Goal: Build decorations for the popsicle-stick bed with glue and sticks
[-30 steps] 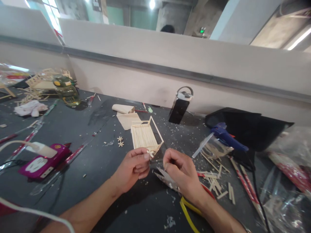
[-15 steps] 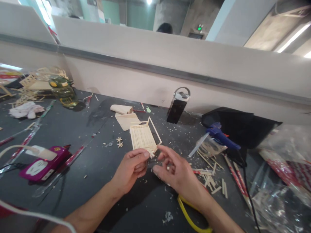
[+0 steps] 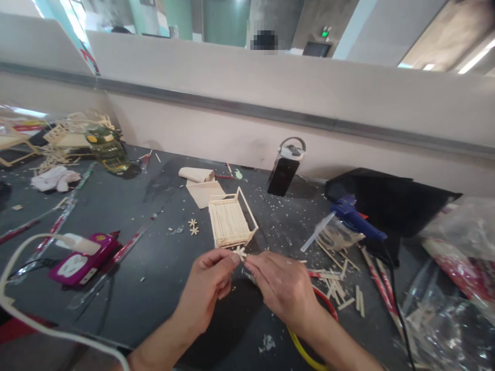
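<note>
My left hand and my right hand meet at the fingertips in front of me, both pinched on a tiny star-shaped piece of wooden sticks. Just beyond it on the dark table lies a small flat raft of toothpick-like sticks with a raised frame. Two more little stick stars lie to its left. Under my right wrist a red and yellow handle shows, most of the tool hidden.
A blue glue gun with black cord lies right, among loose cut sticks. A black bottle stands by the partition. A magenta device with white cable lies left; a green bottle and stick models are far left.
My right hand opened, then closed again, coming in to pinch the little star together with my left hand. The view shifted slightly; the stick raft stayed put.
</note>
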Motion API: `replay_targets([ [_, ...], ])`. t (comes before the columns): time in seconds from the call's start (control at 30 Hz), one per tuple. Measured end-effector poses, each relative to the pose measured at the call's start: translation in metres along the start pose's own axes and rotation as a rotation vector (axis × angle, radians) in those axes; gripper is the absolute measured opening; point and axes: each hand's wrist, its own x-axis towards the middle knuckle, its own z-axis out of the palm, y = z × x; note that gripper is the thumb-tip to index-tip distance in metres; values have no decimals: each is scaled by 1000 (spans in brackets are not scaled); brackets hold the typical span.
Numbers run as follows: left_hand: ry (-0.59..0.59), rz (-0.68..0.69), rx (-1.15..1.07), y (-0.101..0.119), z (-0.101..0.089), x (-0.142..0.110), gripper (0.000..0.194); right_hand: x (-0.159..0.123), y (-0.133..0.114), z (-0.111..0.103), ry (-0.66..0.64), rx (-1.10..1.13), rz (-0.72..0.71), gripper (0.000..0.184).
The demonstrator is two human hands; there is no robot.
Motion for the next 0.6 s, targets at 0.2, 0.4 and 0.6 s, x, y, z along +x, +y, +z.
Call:
replay_targets([
  [0.2, 10, 13, -30, 1, 0, -1, 20, 1, -10, -11, 65, 344, 370, 22],
  [0.4, 42, 32, -31, 0, 5, -2, 24, 4, -6, -4, 92, 597, 570, 16],
  [0.6, 88, 61, 5, -5, 11, -2, 26, 8, -9, 1, 166, 419, 481, 11],
])
